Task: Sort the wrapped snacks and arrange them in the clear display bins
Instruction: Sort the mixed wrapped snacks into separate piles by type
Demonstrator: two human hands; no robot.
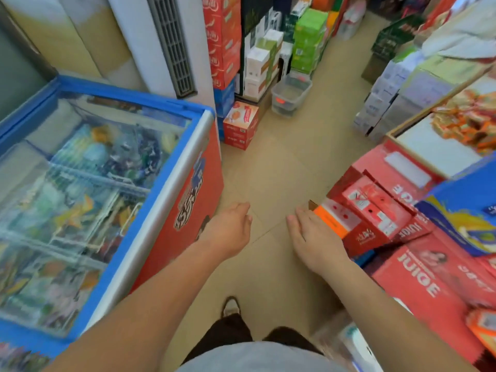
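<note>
I stand in a shop aisle, and the view is blurred by motion. A clear plastic bin (291, 93) sits on the floor far ahead, with something red low inside it. Orange wrapped snacks (467, 122) lie heaped on a display at the upper right. My left hand (233, 232) hangs over the floor with fingers loosely curled and holds nothing. My right hand (312, 237) is spread flat, palm down, beside an orange-edged carton (332, 220) at the corner of a red box stack; whether it touches the carton I cannot tell.
A blue-rimmed chest freezer (171, 183) with a glass lid fills the left. Red juice cartons (429, 277) are stacked on the right. Boxes (241, 124) line the aisle ahead. A tan tiled floor (276, 167) runs between them. My shoe (230, 306) shows below.
</note>
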